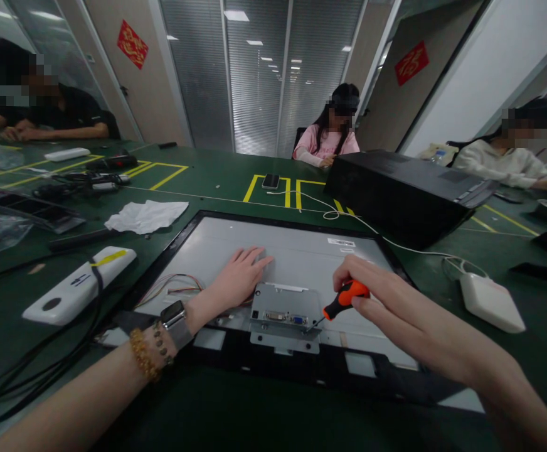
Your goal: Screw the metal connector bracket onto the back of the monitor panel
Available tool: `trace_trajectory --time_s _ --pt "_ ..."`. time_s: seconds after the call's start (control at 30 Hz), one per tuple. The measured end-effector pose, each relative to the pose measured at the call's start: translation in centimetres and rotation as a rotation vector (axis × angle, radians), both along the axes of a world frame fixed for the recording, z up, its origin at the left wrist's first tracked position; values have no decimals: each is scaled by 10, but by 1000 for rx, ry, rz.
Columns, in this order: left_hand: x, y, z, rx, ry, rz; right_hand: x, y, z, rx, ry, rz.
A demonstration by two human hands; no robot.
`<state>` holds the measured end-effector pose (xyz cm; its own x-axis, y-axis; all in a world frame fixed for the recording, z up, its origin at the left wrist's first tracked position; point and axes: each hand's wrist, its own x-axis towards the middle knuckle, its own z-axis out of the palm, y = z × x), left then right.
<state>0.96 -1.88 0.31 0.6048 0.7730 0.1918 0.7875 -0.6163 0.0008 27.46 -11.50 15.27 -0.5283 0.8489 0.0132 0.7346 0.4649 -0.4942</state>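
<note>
A monitor [302, 248] lies face down on the green table, its grey metal back panel up. My left hand [240, 276] rests flat and open on that panel, just left of a small metal port cover [285, 311]. My right hand [372, 285] is closed around a screwdriver [342, 300] with an orange and black handle. Its tip points down-left to the right edge of the port cover. Thin coloured wires [174, 285] run out from under my left wrist.
A black case [405, 188] stands behind the monitor at right. A white adapter [490, 301] with a cable lies at right, a white device [80, 285] and black cables at left, a white cloth [146, 215] and a phone [270, 181] farther back. Three people sit around the table.
</note>
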Motion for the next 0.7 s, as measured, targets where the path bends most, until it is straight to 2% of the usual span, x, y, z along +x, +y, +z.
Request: trace_trajectory --time_s 0.23,0.43,0.57,0.7 --pt "1 0 2 -17 12 3 -3 7 -11 113 -61 -2" --pt "1 0 2 -10 15 10 -6 11 -20 244 -159 -59" --pt "1 0 3 -10 17 8 -7 11 -16 239 -210 -90" --pt "2 0 4 -26 5 5 -9 9 -15 210 -165 -49"
